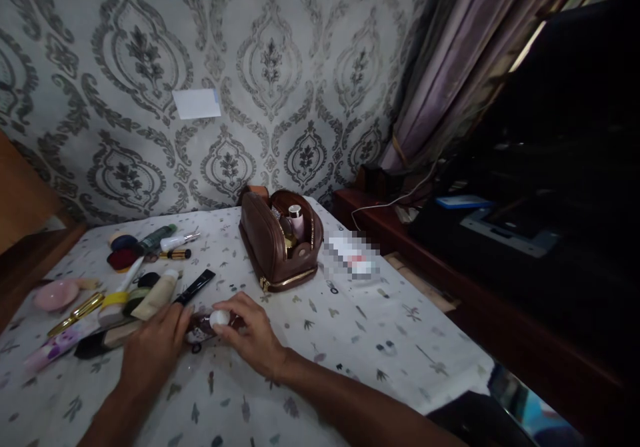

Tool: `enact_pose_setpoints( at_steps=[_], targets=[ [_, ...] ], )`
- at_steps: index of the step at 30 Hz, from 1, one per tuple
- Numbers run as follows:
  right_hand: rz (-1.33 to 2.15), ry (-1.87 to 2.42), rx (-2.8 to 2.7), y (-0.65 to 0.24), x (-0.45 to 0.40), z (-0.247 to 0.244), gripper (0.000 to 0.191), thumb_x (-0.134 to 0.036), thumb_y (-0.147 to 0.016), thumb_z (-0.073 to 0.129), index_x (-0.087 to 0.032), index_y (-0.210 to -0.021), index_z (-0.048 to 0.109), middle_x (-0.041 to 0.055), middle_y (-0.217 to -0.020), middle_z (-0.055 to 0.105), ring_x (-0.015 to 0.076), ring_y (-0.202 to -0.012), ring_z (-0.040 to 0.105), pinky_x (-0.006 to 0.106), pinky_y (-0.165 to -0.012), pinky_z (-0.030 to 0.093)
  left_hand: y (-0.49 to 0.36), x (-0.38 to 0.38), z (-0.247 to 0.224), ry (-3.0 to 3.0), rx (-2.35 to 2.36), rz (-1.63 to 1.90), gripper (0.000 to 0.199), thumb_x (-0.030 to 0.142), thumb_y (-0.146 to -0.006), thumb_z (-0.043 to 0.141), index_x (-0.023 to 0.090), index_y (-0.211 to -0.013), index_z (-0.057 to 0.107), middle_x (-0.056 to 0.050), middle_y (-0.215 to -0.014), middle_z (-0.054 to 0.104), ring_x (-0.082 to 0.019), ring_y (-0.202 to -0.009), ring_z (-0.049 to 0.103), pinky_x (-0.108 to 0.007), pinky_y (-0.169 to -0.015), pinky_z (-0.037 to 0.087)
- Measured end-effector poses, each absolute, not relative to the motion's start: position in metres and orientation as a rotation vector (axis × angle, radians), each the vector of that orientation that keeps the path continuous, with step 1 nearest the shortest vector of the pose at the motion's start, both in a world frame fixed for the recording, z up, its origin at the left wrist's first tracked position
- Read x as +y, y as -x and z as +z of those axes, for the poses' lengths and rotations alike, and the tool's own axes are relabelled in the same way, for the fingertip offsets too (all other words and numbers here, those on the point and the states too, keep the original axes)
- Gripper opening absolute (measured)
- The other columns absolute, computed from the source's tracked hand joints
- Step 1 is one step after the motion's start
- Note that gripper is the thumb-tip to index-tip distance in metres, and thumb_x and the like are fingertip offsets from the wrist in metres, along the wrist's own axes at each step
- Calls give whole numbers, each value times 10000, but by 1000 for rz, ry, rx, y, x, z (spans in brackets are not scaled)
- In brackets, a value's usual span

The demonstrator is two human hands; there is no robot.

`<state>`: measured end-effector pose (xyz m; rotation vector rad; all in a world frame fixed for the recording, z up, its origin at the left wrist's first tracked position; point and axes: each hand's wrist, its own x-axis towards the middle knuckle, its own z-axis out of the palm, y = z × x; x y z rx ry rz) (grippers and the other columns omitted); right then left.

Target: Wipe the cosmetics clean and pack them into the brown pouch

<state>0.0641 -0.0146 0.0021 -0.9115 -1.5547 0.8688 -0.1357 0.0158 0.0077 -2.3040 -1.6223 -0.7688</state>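
A small dark reddish-brown bottle [199, 329] with a white cap [220, 319] lies between my hands, just above or on the tablecloth; I cannot tell which. My left hand [154, 343] is closed about the bottle's left end, its fingertips partly hidden. With thumb and fingers, my right hand [256, 335] pinches the white cap. Behind my left hand rests a slim black tube [196, 287], and a beige tube [157, 293] lies beside it. Farther back, a brown toiletry bag [260, 233] stands unzipped, with a pink silver-topped bottle [296, 220] upright inside.
Several cosmetics spread over the left side, among them a pink bowl-shaped item [57, 295], a gold tube [77, 315] and a white-purple tube [63, 345]. A blurred white packet [353, 255] lies right of the bag. A dark wooden ledge [425, 253] borders the table.
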Motion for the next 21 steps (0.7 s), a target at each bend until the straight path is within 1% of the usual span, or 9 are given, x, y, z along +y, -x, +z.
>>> enact_pose_setpoints(
  at_steps=[1,3,6,8,10,12,15,17,21],
  targets=[
    [871,920,-1553,-64,-15,3,266,-328,-844,669,-218,-1083,703,17,-872,549,134,-732,537,257,-668,486,138,16,12,2301,-1646,-760,481,521,-947,296,225,-679,564,-40,-635,641,-208,-545,593,-281,-486,360],
    [884,931,-1541,-64,-16,3,253,-332,-829,687,-215,-1052,707,16,-874,557,130,-730,540,244,-660,484,139,16,23,2372,-1692,-849,466,545,-936,332,225,-699,573,-16,-599,623,-194,-543,592,-266,-499,383],
    [909,925,-1513,-64,-17,2,251,-339,-805,711,-209,-1019,707,12,-876,567,121,-723,548,225,-648,480,128,14,40,2438,-1809,-1208,407,534,-940,369,222,-806,594,25,-598,586,-162,-545,568,-245,-519,424],
    [927,921,-1492,-63,-16,1,254,-342,-795,718,-208,-1010,706,10,-874,566,120,-726,554,215,-637,475,112,12,46,2380,-1847,-1462,393,496,-963,336,213,-917,606,27,-650,589,-156,-564,563,-248,-532,443],
    [921,926,-1484,-62,-16,-1,242,-316,-775,734,-208,-989,706,5,-861,560,123,-741,554,211,-639,470,96,11,43,2427,-1705,-1554,391,439,-983,301,201,-993,611,-3,-788,645,-170,-700,618,-263,-632,489],
    [880,947,-1488,-61,-15,-4,209,-237,-742,744,-204,-943,700,-8,-831,545,123,-740,540,211,-653,464,85,13,33,2564,-1405,-1462,358,382,-984,320,200,-968,627,-31,-901,682,-182,-838,644,-279,-749,502],
    [827,991,-1503,-59,-15,-7,224,-124,-690,732,-201,-893,677,-32,-791,518,114,-706,508,210,-674,459,86,18,14,2686,-1044,-1226,269,311,-965,392,216,-961,644,-28,-915,706,-181,-857,657,-283,-783,497],
    [811,1016,-1539,-60,-15,-9,248,-120,-672,749,-205,-890,667,-39,-777,510,119,-714,505,220,-712,465,95,24,4,2691,-957,-1148,251,284,-958,399,224,-995,640,-27,-932,713,-181,-871,667,-283,-784,504],
    [820,1041,-1640,-66,-12,-12,327,-185,-654,810,-217,-951,677,-35,-809,542,127,-749,527,227,-777,472,116,36,-12,2658,-840,-1030,250,278,-955,393,232,-1049,620,-26,-963,726,-188,-887,686,-291,-792,518]
  ],
)
